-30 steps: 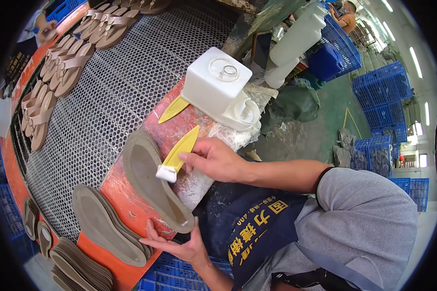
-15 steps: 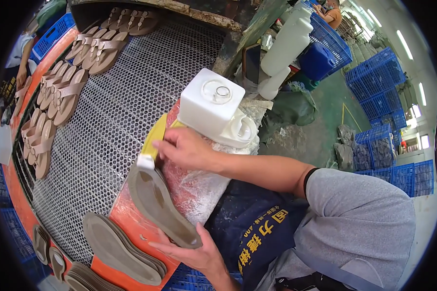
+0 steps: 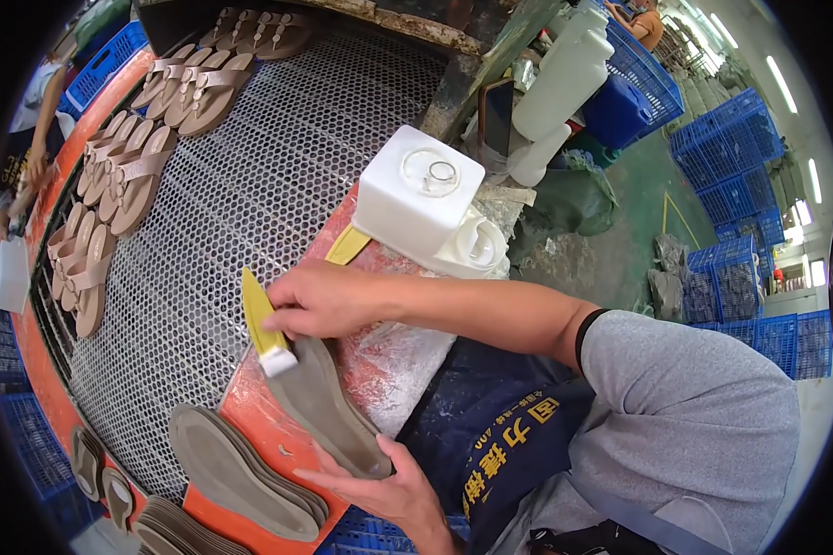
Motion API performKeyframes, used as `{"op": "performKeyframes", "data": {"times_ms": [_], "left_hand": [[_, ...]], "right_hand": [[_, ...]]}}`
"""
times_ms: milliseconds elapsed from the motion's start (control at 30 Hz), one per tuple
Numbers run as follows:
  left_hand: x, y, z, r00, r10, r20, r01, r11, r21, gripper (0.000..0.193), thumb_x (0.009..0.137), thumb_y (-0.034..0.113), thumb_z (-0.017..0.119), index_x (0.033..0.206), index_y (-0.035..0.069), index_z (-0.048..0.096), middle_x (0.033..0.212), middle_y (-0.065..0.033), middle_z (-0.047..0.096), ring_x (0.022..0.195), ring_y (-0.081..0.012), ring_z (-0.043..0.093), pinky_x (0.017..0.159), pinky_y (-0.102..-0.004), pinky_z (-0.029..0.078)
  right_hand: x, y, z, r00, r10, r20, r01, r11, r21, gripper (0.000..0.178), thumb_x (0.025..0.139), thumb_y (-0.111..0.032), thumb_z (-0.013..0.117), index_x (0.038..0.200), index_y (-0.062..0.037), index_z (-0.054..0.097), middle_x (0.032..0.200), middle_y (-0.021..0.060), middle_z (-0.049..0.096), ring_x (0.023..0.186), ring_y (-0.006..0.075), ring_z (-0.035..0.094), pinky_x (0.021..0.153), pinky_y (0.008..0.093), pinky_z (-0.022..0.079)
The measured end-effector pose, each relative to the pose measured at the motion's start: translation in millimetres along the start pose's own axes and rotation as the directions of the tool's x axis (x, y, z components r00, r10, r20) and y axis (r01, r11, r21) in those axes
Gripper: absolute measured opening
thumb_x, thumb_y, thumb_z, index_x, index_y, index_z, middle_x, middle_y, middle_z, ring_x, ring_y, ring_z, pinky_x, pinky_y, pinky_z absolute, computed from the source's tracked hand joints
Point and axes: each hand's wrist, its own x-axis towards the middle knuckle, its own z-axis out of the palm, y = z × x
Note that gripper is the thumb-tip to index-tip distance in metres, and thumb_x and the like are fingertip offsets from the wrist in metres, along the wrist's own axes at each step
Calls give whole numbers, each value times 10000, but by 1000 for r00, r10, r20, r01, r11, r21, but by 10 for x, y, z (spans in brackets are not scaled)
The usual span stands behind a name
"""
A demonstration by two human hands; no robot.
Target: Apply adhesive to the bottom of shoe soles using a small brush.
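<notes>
My right hand [image 3: 317,298] grips a yellow-handled brush [image 3: 257,314], its white tip pressed on the upper left edge of a grey-brown shoe sole [image 3: 322,402]. At the near end of this sole, my left hand [image 3: 384,486] holds it between thumb and fingers, over the orange table edge. A white square-sided container [image 3: 416,190] with a ring on top stands beyond my right hand. Next to it lies a second yellow handle [image 3: 347,245]. A stack of similar soles [image 3: 236,472] rests to the left of my left hand.
Strappy sandals [image 3: 139,176] stand in rows on a mesh surface [image 3: 241,194]. More sole stacks [image 3: 180,527] lie at the lower left. Pale bottles [image 3: 565,74] and a phone [image 3: 496,116] sit at the back. Blue crates [image 3: 727,153] are stacked at right. A co-worker [image 3: 32,139] stands far left.
My right hand has moved the brush toward me and to the left, onto the sole's left edge. The second yellow handle now shows more fully. My left hand keeps its hold.
</notes>
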Motion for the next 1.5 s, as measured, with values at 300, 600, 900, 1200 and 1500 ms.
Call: {"op": "performKeyframes", "data": {"times_ms": [300,600,900,1200,1500], "left_hand": [[17,-4,-64,1000,9,-14,-9,1000,17,1015,867,53,696,1646,-75,59,1490,-313,513,1309,-443,573,1119,-459,448],[244,-287,-575,925,-38,-379,138,961,240,869,925,55,640,1629,-79,148,1476,-278,526,1311,-402,571,1127,-459,455],[-27,-295,-564,913,149,-380,-57,968,242,750,977,29,562,1617,-81,187,1475,-270,513,1321,-391,553,1149,-467,434],[-340,-179,-362,935,70,-348,-81,997,-16,653,1011,-5,461,1612,-69,214,1465,-263,512,1327,-380,535,1188,-461,384],[-381,-305,-392,941,21,-338,-46,997,-65,639,1015,-32,420,1613,-60,195,1466,-280,495,1338,-380,521,1197,-464,374]], "right_hand": [[11,-119,152,927,-249,279,287,953,-102,250,990,-214,640,871,-14,732,714,39,715,564,185,572,567,328,487],[-417,-107,-57,984,77,-159,-58,991,119,242,1010,-204,646,865,-36,741,722,1,696,565,93,533,537,245,434],[-582,6,342,971,165,-170,-153,985,81,282,992,-222,628,819,-31,743,712,27,709,578,161,562,576,306,474],[-1276,-30,456,985,138,102,-152,978,145,264,1017,-209,641,844,-34,735,718,20,707,581,151,577,565,299,476],[-1605,-134,251,906,76,416,-128,987,97,259,1018,-204,642,839,-36,727,705,10,700,558,154,550,557,305,465]]}}
